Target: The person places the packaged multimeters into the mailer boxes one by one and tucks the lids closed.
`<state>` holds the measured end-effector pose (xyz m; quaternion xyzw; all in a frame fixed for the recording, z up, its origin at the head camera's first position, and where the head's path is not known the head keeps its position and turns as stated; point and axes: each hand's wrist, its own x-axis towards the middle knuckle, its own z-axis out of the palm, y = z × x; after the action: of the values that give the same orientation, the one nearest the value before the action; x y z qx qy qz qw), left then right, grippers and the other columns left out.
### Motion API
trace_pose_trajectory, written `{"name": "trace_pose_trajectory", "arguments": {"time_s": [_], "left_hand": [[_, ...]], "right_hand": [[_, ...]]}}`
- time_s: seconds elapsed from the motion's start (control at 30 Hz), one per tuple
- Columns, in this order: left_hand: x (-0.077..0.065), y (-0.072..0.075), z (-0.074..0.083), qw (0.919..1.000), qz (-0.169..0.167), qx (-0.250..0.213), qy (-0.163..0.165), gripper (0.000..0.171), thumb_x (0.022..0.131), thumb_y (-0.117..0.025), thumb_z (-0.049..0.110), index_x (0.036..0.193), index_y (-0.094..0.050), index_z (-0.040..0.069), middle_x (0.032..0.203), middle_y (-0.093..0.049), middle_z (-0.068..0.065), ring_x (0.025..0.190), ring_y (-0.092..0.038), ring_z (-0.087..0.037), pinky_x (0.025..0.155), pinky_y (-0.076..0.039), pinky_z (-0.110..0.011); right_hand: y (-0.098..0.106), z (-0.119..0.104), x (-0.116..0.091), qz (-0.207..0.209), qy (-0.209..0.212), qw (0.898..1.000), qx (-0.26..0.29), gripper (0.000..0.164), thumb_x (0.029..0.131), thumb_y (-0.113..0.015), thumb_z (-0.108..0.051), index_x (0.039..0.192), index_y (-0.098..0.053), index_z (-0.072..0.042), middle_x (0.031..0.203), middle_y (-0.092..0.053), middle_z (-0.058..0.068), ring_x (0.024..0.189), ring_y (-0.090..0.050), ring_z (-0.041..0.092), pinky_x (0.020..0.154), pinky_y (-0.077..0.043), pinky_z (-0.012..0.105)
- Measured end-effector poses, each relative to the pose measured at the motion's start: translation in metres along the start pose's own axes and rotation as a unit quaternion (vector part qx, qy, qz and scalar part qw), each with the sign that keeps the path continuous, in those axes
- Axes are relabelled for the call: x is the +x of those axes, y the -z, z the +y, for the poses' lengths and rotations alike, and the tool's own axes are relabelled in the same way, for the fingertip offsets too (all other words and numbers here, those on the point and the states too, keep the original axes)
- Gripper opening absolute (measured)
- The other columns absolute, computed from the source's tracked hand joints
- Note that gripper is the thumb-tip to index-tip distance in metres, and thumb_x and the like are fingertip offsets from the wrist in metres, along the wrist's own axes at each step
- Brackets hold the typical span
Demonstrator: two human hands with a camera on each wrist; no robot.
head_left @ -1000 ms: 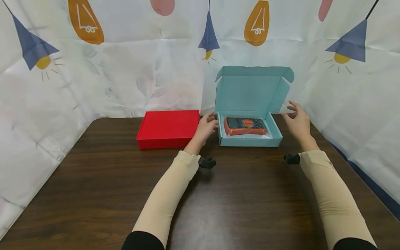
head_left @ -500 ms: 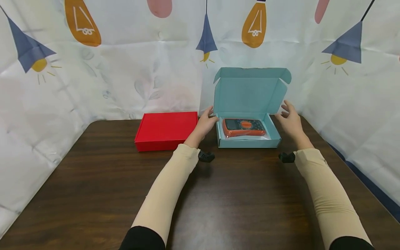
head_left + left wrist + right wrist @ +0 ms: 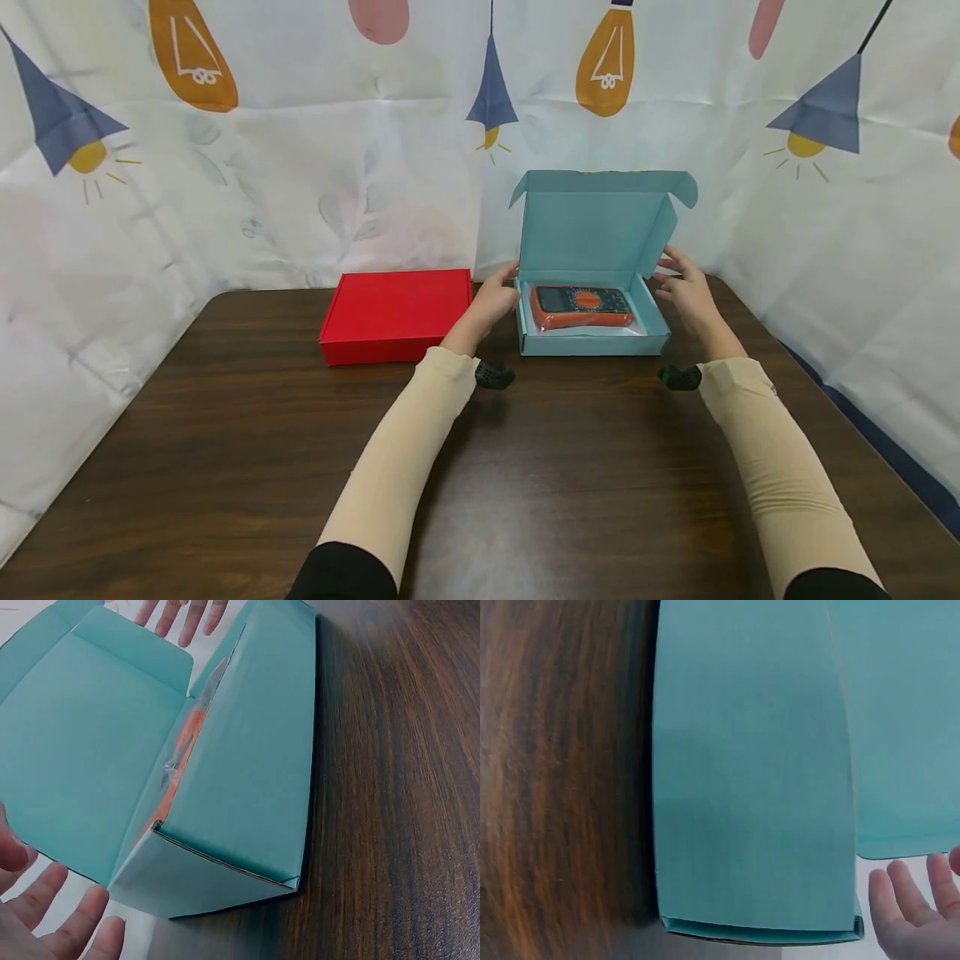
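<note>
A light-blue cardboard box [image 3: 600, 344] stands near the back of the table with its lid [image 3: 600, 229] raised. Inside lies an orange-and-dark multimeter [image 3: 582, 307] in a clear plastic bag. My left hand [image 3: 489, 304] is at the box's left side, fingers extended toward the lid's lower left edge. On the other side my right hand [image 3: 688, 296] has its fingertips right at the lid's right edge. The left wrist view shows the fingers [image 3: 71, 919] spread beside the lid, and in the right wrist view the fingers [image 3: 911, 900] are loosely bent near the lid's edge.
A closed red box [image 3: 401, 308] sits left of the blue one, partly behind my left forearm. Both stand on a dark wooden table [image 3: 525, 483]. A white patterned cloth [image 3: 420, 183] hangs behind the table and along its sides.
My right hand has moved left to the lid's edge, and my left fingers have shifted slightly beside the box. The lid leans a little further forward than before.
</note>
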<state>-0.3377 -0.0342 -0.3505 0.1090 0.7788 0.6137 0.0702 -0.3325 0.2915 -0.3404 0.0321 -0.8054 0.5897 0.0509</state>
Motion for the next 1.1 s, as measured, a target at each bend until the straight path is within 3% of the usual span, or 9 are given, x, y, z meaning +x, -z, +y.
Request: {"name": "trace_pose_trajectory", "arguments": {"time_s": [0.4, 0.7, 0.93, 1.1], "left_hand": [[-0.004, -0.002, -0.008, 0.9999, -0.013, -0.010, 0.003, 0.081, 0.085, -0.046, -0.002, 0.163, -0.030, 0.015, 0.162, -0.034, -0.011, 0.131, -0.037, -0.031, 0.103, -0.043, -0.057], [-0.006, -0.003, -0.014, 0.9996, -0.017, -0.018, 0.011, 0.082, 0.085, -0.047, -0.001, 0.163, -0.031, 0.018, 0.164, -0.033, -0.008, 0.130, -0.038, -0.030, 0.105, -0.042, -0.056], [-0.011, -0.006, -0.017, 0.9995, -0.031, -0.003, -0.011, 0.081, 0.085, -0.044, -0.001, 0.163, -0.027, 0.014, 0.165, -0.029, -0.009, 0.134, -0.035, -0.030, 0.106, -0.041, -0.054], [-0.012, -0.007, -0.017, 0.9994, -0.031, 0.004, -0.016, 0.081, 0.085, -0.044, 0.000, 0.163, -0.026, 0.012, 0.166, -0.028, -0.010, 0.135, -0.035, -0.029, 0.104, -0.042, -0.051]], "right_hand": [[-0.003, 0.004, -0.012, 0.029, 0.022, 0.999, -0.017, 0.064, 0.100, -0.033, 0.001, 0.162, -0.022, -0.003, 0.155, -0.036, 0.028, 0.143, -0.036, 0.042, 0.101, -0.042, 0.039], [-0.004, 0.005, -0.019, 0.028, 0.023, 0.999, -0.029, 0.061, 0.098, -0.036, -0.001, 0.159, -0.026, 0.003, 0.153, -0.039, 0.030, 0.142, -0.038, 0.043, 0.103, -0.041, 0.043], [-0.001, 0.012, -0.019, 0.023, 0.030, 0.999, -0.029, 0.060, 0.098, -0.036, 0.000, 0.157, -0.027, 0.005, 0.152, -0.040, 0.031, 0.140, -0.039, 0.043, 0.091, -0.042, 0.025], [-0.001, 0.012, -0.019, 0.025, 0.036, 0.999, -0.028, 0.059, 0.098, -0.035, 0.001, 0.157, -0.028, 0.006, 0.151, -0.041, 0.032, 0.139, -0.040, 0.045, 0.090, -0.041, 0.025]]}}
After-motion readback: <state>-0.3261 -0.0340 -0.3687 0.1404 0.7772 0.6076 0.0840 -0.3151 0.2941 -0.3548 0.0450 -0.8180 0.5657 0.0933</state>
